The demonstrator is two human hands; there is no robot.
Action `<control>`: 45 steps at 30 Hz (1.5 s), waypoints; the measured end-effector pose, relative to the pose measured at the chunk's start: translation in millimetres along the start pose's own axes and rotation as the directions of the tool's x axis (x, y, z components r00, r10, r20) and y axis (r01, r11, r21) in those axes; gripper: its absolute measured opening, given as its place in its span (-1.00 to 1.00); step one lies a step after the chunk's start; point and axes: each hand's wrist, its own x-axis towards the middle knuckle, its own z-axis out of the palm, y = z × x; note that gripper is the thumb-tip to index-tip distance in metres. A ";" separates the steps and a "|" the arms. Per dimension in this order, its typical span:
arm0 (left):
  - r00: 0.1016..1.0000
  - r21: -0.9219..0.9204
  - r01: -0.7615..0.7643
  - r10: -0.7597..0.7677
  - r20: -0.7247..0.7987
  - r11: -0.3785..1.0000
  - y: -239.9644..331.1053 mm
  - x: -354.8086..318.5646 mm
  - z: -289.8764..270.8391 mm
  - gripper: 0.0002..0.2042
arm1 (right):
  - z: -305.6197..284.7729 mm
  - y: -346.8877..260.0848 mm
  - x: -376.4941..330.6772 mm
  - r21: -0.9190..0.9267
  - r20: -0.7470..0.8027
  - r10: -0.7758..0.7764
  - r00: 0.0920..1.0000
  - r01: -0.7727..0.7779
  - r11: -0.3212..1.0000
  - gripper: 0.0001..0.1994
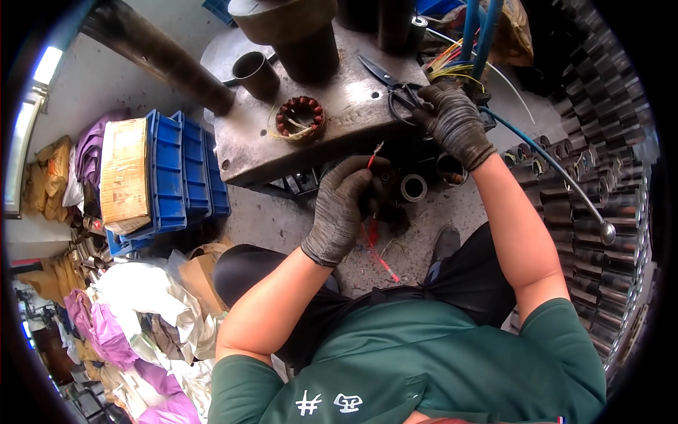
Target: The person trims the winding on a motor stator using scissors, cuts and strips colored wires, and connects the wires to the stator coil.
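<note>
My left hand (339, 205), in a grey work glove, is closed on a thin red wire (371, 161). The wire's bare end points up past the fingertips, and its red lower length (374, 240) hangs below the hand. My right hand (455, 120), gloved alike, is closed at the handles of black scissors (385, 78) at the metal table's right edge. The scissors' blades point to the far left, and part of the handles is hidden by the fingers. A ring-shaped stator with red-brown windings (300, 119) sits on the metal table (247, 148), left of the scissors.
A short metal tube (256, 75) and a thick press column (311, 53) stand on the table. Coloured wires (452, 60) bunch beyond my right hand. Blue crates (166, 173) are stacked at left, metal cylinders (586, 275) at right. A metal lever with a ball end (606, 232) juts rightward.
</note>
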 end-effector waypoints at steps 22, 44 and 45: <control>0.993 0.008 0.076 -0.075 -0.088 0.997 -23.7 4.0 -9.3 -0.77 | -23.7 -52.1 -143.9 0.669 0.738 0.002 0.675 -0.732 0.126 -0.28; 0.998 0.302 0.053 -0.061 0.019 0.952 -40.7 15.2 2.8 -0.82 | -65.3 -79.5 -122.7 0.349 0.819 0.140 0.556 -0.677 0.648 -0.34; 0.998 0.335 0.047 -0.059 0.027 0.941 -42.3 17.0 0.9 -0.83 | -58.1 -73.6 -128.4 0.441 0.759 0.073 0.647 -0.594 0.673 -0.41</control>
